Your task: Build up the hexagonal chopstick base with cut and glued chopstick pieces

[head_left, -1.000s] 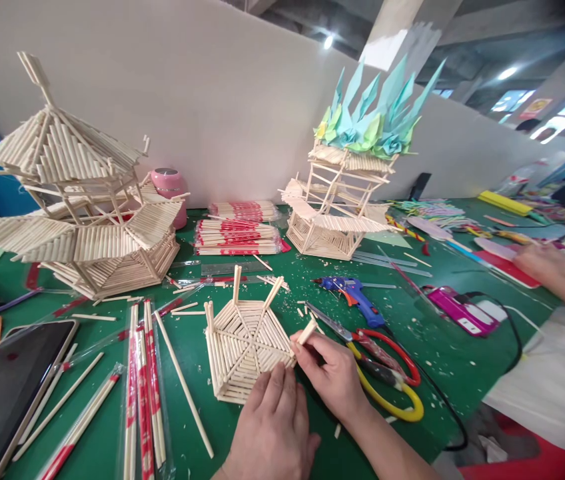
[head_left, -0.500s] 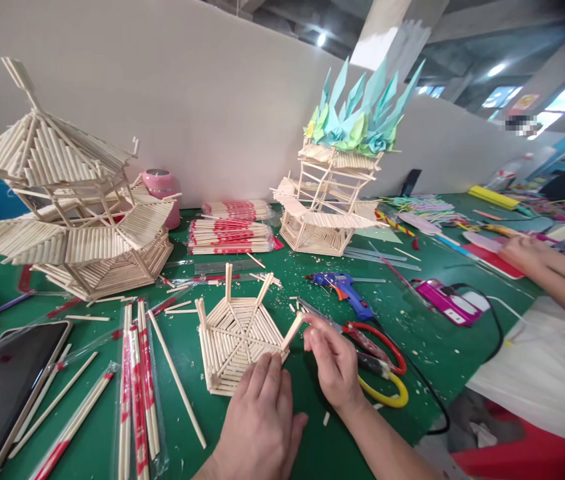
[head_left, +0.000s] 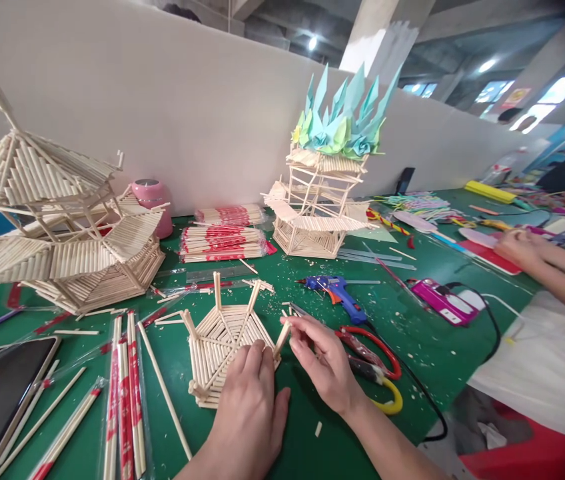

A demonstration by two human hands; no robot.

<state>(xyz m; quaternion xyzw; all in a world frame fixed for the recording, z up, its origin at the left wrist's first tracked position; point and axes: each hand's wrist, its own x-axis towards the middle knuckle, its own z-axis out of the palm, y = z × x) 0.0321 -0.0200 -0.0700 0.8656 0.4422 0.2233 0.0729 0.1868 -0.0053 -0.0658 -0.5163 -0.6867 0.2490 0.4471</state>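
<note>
Slid farther over the ribbed, hexagonal pale-wood base [head_left: 220,339], the left hand [head_left: 248,400] lies flat, while the half-curled right hand [head_left: 326,365] touches a short wooden post [head_left: 281,341], grip unclear.

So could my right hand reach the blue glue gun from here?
Probably yes: the blue glue gun lies just beyond the right hand, with low-lying scissors between, though the fingers are at a stick post.
</note>
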